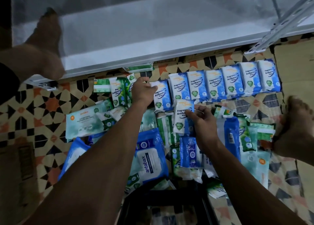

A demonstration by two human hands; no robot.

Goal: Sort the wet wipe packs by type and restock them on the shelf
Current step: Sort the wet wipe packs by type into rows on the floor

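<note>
Seven blue Fragrance Free packs [220, 85] sit rowed below the shelf [153, 37], which looks unstocked. Left hand [142, 90] grips the row's end pack [161, 97]; right hand [202, 121] pinches another blue pack [182, 117]. Mixed pile [153, 148] nearest the person remains unsorted.

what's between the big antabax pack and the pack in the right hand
In the head view, green-and-white packs lie on edge between the antabax pack and the blue pack that the right hand holds.
</note>
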